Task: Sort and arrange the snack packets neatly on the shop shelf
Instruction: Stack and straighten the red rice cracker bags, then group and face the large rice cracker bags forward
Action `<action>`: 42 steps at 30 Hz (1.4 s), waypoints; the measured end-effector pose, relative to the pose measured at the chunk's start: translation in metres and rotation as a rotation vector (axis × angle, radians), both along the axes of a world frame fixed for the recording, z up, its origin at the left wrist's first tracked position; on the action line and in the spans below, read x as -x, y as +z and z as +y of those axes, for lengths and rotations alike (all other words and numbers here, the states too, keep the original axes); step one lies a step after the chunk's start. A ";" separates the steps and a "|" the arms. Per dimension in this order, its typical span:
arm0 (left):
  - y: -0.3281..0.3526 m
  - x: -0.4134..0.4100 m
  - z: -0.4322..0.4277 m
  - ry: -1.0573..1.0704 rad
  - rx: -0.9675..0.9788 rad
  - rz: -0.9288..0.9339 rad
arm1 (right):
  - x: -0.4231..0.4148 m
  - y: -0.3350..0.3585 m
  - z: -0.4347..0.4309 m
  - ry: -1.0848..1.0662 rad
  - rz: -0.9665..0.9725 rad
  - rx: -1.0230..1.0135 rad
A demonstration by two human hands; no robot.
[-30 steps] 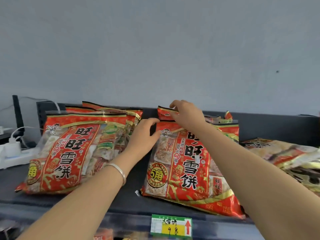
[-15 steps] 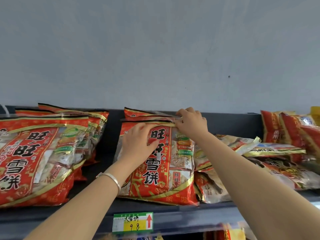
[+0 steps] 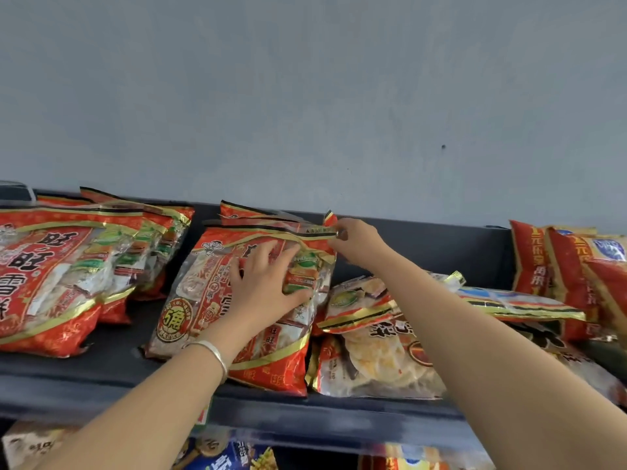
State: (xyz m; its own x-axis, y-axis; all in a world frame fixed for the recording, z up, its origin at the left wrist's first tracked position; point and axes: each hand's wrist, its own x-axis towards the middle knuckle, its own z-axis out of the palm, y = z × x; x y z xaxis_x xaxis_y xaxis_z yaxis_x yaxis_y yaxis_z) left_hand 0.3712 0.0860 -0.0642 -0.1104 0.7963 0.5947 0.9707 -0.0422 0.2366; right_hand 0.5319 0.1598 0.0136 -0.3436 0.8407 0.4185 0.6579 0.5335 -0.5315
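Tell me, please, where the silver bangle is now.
In the head view, left of centre, the silver bangle circles the left wrist, overlapping the middle red snack packet.

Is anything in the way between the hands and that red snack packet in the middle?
Nothing visible. The left hand lies flat on the front of the red-and-gold plastic snack packet, and the right hand pinches its top right corner.

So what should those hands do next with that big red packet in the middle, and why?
Probably nudge the red-and-gold plastic snack packet straight against the red packet behind, whose top peeks out unevenly. The left hand lies flat on its front, the right hand pinches its top right corner: a grip suited to aligning it.
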 end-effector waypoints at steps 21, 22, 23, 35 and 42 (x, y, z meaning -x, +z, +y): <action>0.025 -0.088 0.021 -0.345 -0.102 -0.074 | -0.097 0.026 -0.018 -0.071 -0.201 -0.077; 0.026 -0.096 0.022 -0.415 -0.032 -0.093 | -0.106 0.025 -0.019 -0.111 -0.194 -0.068; 0.025 -0.103 0.022 -0.471 0.044 -0.091 | -0.115 0.023 -0.021 -0.152 -0.189 -0.051; 0.007 -0.124 0.028 -0.362 0.210 0.080 | -0.152 0.004 -0.014 -0.376 0.009 0.249; 0.011 -0.121 0.028 -0.295 0.078 -0.215 | -0.153 0.003 0.019 -0.241 0.238 0.591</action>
